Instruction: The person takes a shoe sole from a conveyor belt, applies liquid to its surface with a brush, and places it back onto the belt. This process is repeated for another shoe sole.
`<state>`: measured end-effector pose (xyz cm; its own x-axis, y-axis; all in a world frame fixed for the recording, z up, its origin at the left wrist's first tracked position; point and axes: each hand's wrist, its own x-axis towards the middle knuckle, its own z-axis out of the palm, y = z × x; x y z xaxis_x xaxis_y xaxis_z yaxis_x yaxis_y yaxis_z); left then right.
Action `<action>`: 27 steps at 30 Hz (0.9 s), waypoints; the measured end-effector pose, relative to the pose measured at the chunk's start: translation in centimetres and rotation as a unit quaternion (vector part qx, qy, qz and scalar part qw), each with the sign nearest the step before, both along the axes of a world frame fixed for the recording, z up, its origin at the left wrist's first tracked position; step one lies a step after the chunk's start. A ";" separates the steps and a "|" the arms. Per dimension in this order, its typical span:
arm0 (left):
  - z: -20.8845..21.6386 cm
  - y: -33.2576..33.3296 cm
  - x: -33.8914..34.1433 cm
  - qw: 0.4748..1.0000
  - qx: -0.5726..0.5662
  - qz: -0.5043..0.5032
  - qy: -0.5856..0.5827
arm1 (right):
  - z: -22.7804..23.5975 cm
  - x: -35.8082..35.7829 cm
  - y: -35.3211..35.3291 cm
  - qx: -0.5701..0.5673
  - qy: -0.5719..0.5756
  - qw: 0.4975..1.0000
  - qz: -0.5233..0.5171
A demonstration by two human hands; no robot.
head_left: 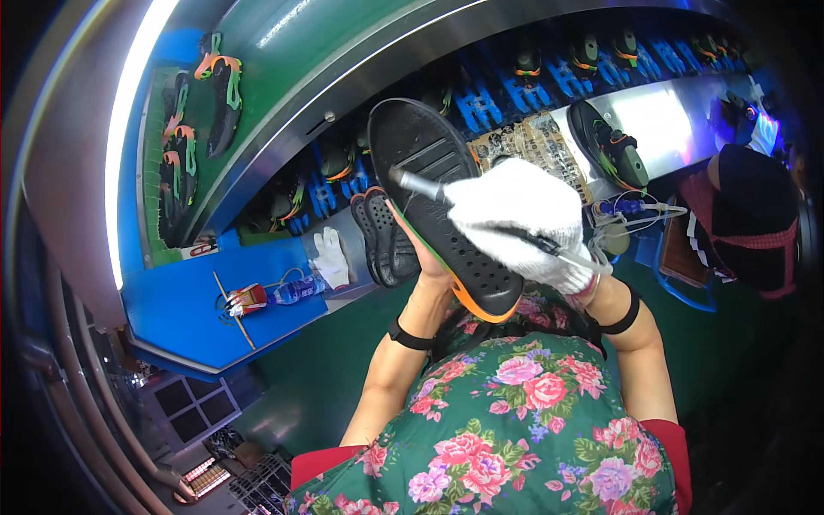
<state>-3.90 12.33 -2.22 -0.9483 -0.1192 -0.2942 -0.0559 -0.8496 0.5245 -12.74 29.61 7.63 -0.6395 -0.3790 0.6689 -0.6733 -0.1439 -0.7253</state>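
Observation:
Raised in front of me is a black shoe sole with an orange and green edge and rows of small holes. My bare left hand grips it from beneath along its left side, with most of its fingers hidden behind the sole. My right hand, in a white knitted glove, is closed around a pen-like brush with a pale barrel and a dark tip. That tip rests at or just above the sole's surface near its middle. A thin clear tube shows by the glove's wrist side.
Several more black soles stand left of my hands, beside a white glove. A blue table holds a bottle. Sandals on blue holders line the rack behind; one sandal lies on the metal ledge. Another person is at right.

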 end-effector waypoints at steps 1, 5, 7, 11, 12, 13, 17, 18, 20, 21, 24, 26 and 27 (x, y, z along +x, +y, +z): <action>1.0 0.6 -0.3 0.999 -0.004 0.023 -0.025 | -0.2 -0.4 0.5 0.017 0.041 0.999 -0.002; -1.3 -2.0 1.4 0.953 -0.282 -0.093 0.054 | -0.9 1.9 -0.6 0.041 0.042 0.997 0.044; -1.0 -0.9 0.2 0.997 0.055 -0.034 0.031 | 0.1 1.4 -0.1 0.062 0.044 0.993 0.090; 0.5 -1.3 0.0 0.996 0.018 0.036 -0.084 | -0.6 0.2 0.5 0.038 0.031 0.998 0.029; 0.5 -1.5 0.0 0.997 0.031 0.032 -0.067 | -0.6 0.6 0.2 0.053 0.062 0.996 0.028; 2.2 -0.7 -0.5 0.994 0.019 0.037 -0.103 | -0.8 1.3 0.0 0.070 0.093 0.993 0.024; 2.9 -0.6 -1.0 0.995 0.067 -0.055 0.050 | -1.2 2.2 0.4 0.066 0.010 0.989 0.133; 3.0 -0.7 -1.1 0.994 0.055 -0.069 0.057 | -1.0 2.0 0.7 0.077 -0.012 0.988 0.133; 3.3 -1.0 -1.5 0.995 0.050 -0.060 0.057 | -1.5 1.3 0.9 0.058 -0.006 0.995 0.082; 4.0 -1.0 -1.9 0.996 0.056 -0.037 0.050 | -1.2 1.1 1.0 0.046 0.005 0.996 0.070; 3.7 -1.3 -1.7 0.993 0.079 -0.075 0.053 | -1.6 2.4 0.4 0.097 0.102 0.988 0.067; 3.6 -1.6 -1.6 0.987 0.121 -0.103 0.017 | -1.8 3.5 0.6 0.089 0.055 0.990 0.099; 3.6 -1.7 -1.7 0.987 0.120 -0.102 0.015 | -1.3 3.5 0.7 0.081 0.047 0.990 0.102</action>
<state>-5.58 10.64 1.35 -0.9543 0.1442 -0.2619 -0.2252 -0.9228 0.3126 -9.22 30.34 6.32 -0.4768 -0.6013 0.6411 -0.7072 -0.1708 -0.6861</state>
